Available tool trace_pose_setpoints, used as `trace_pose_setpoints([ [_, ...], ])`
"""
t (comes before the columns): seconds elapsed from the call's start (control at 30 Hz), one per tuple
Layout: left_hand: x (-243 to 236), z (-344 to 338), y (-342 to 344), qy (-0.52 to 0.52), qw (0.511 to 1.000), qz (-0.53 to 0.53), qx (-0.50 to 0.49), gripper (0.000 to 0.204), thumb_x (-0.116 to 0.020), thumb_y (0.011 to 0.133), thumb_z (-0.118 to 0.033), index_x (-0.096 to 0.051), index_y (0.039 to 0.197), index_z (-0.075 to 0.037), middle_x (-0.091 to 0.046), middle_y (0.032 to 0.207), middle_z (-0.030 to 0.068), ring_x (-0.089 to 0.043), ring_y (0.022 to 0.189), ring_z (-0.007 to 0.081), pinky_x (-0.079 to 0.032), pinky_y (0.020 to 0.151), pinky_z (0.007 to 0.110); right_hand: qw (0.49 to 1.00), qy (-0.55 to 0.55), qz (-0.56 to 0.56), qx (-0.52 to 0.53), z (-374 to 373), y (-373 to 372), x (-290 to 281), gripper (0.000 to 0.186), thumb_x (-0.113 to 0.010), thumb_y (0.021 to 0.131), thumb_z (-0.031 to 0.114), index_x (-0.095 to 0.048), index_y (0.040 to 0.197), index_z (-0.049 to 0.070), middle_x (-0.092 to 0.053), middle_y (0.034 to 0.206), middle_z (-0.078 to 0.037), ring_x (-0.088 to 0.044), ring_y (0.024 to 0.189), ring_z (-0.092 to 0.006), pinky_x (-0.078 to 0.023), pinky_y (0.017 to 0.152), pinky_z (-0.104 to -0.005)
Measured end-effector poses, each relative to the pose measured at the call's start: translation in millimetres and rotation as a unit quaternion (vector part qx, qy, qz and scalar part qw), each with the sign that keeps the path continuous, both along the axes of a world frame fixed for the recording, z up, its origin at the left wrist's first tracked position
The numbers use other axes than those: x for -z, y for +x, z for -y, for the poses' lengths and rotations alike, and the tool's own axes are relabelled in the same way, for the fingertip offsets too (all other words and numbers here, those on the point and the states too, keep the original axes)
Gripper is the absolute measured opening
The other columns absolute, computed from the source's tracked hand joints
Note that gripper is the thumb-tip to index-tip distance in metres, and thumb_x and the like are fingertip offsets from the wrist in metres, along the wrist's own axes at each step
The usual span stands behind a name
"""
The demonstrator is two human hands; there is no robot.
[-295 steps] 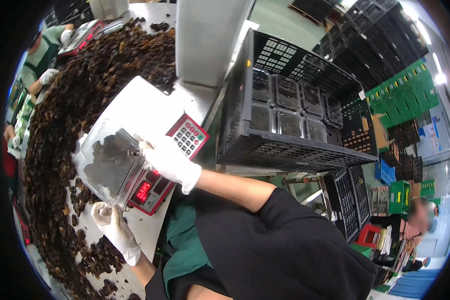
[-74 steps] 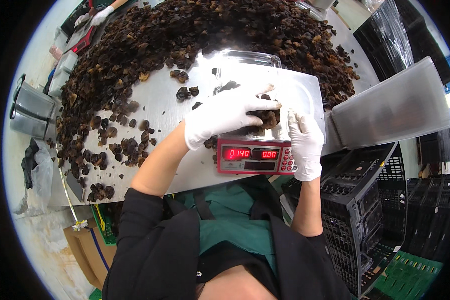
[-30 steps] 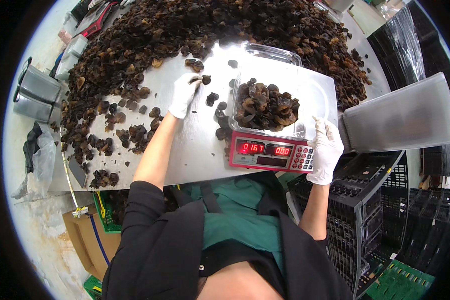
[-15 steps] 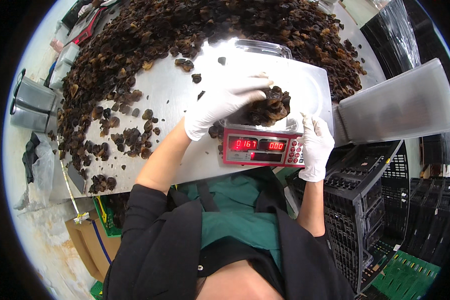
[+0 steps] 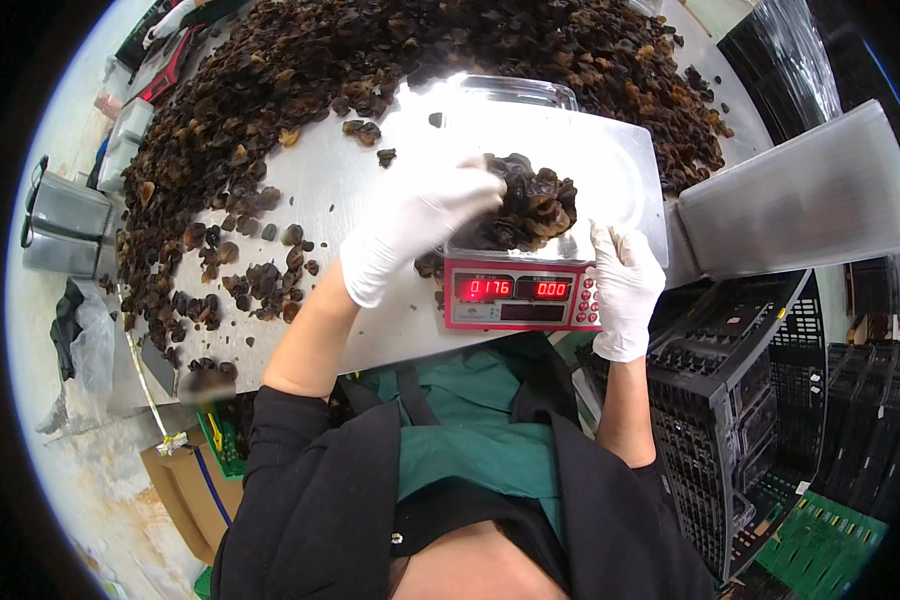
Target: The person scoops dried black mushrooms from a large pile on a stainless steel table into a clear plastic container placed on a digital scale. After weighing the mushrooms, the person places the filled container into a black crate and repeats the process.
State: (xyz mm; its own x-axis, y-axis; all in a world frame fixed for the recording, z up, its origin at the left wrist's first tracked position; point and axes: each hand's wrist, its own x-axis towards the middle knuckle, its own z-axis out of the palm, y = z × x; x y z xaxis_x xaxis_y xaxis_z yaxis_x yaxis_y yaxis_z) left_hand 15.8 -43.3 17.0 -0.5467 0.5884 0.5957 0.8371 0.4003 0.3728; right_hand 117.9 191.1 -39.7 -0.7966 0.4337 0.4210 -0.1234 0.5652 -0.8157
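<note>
Left hand slants from lower left, curled at the dark clump on the centre scale; right hand curls nearby; can't tell whether these 2 grip anything. Plastic stack crowds right, dark heap above.

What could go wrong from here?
The left hand is at the left side of the clear box; leaning might disturb the scale. The right hand partly covers the keypad and could press a key accidentally. The dark clump near the front edge of the table might get knocked off.
</note>
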Motion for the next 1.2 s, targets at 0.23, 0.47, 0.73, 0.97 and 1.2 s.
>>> trace_pose_setpoints([
  [0.23,24,-36,20,-0.165,0.983,-0.043,-0.071,0.019,-0.076,0.073,-0.023,-0.063,0.071,-0.009,-0.054,0.086,0.0057,-0.053,0.09,0.0237,-0.042,0.077,0.038,0.999,-0.024,0.024,-0.003,4,0,-3,0.008,-0.072,0.092,0.007,-0.071,0.093,-0.002,-0.062,0.077,0.004,-0.049,0.064,-0.0007,-0.044,0.054,-0.0195],
  [0.47,37,-38,15,-0.126,0.987,-0.021,-0.097,0.007,-0.069,0.075,-0.015,-0.064,0.075,-0.009,-0.054,0.085,0.0063,-0.055,0.087,0.0251,-0.044,0.075,0.039,0.995,-0.081,0.059,0.006,2,5,-10,0.014,-0.073,0.09,0.01,-0.073,0.098,-0.002,-0.072,0.085,-0.012,-0.068,0.074,-0.0188,-0.053,0.069,-0.0301],
  [0.73,33,-33,23,-0.149,0.979,-0.067,-0.124,0.013,-0.07,0.077,-0.021,-0.065,0.081,-0.01,-0.055,0.089,0.0066,-0.055,0.09,0.0238,-0.042,0.077,0.037,0.997,-0.073,0.034,-0.002,2,7,-6,0.016,-0.073,0.091,0.011,-0.072,0.1,-0.002,-0.068,0.084,0.0,-0.054,0.065,-0.0015,-0.047,0.05,-0.0194],
  [0.97,34,-52,31,-0.194,0.962,-0.046,-0.185,0.014,-0.07,0.078,-0.022,-0.065,0.081,-0.009,-0.056,0.09,0.0072,-0.055,0.092,0.0243,-0.041,0.077,0.037,0.997,-0.06,0.04,-0.004,-1,9,-2,0.019,-0.074,0.091,0.012,-0.072,0.103,-0.002,-0.07,0.087,-0.001,-0.054,0.061,-0.0019,-0.047,0.05,-0.0194],
  [1.2,31,-35,18,-0.052,0.994,0.034,-0.09,0.008,-0.071,0.079,-0.015,-0.069,0.08,-0.008,-0.053,0.077,0.0055,-0.054,0.079,0.0207,-0.044,0.071,0.033,0.994,-0.098,0.048,0.004,-2,11,-3,0.021,-0.073,0.091,0.012,-0.071,0.104,-0.003,-0.071,0.088,-0.002,-0.054,0.06,-0.0026,-0.048,0.05,-0.0203],
])
